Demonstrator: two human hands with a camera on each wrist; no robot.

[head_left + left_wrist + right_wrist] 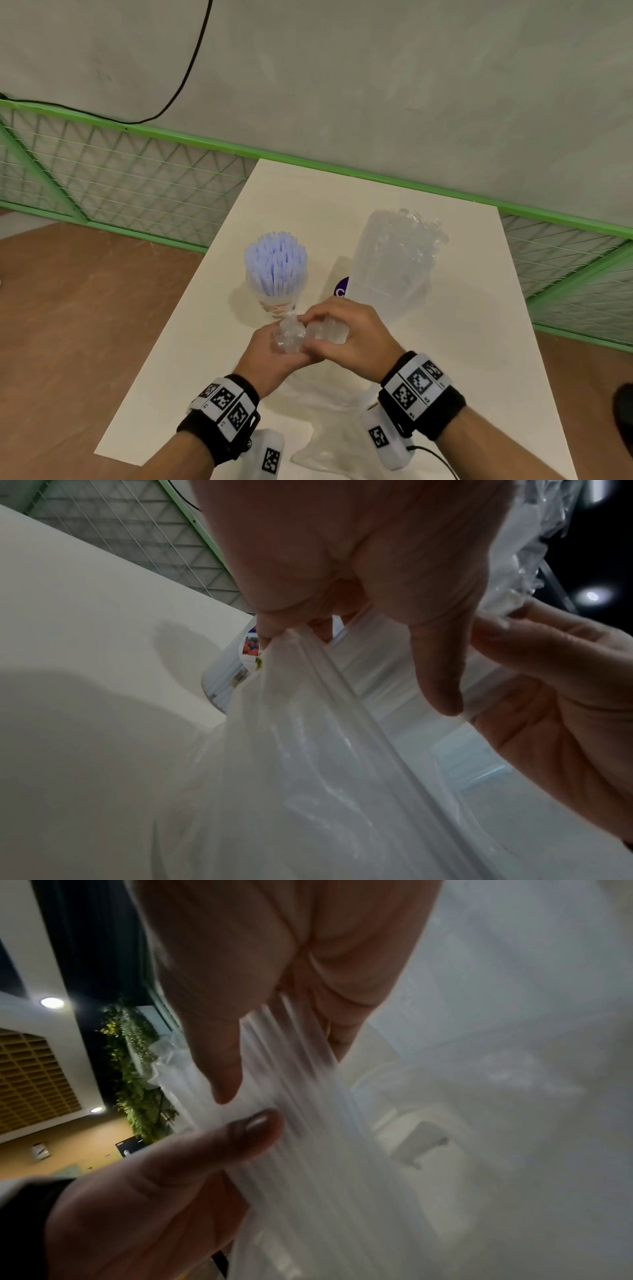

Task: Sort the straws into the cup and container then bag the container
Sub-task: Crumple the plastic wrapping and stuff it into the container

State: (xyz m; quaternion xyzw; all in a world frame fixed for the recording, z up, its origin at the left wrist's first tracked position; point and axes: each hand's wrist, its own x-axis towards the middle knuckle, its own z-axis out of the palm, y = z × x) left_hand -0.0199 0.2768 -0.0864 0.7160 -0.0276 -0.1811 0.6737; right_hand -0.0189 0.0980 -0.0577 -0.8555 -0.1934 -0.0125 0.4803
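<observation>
A clear plastic bag stands on the white table close to me, its top gathered into a twisted neck. My left hand grips the neck from the left and my right hand pinches it from the right. In the left wrist view my left fingers curl round the bunched plastic. The right thumb presses pleated plastic, and a container with a latch shows dimly inside. A cup of blue-white straws stands just beyond my hands.
A second clear bag stands upright to the right of the cup, with a purple object at its foot. A green mesh fence runs behind the table. Brown floor lies to the left and right.
</observation>
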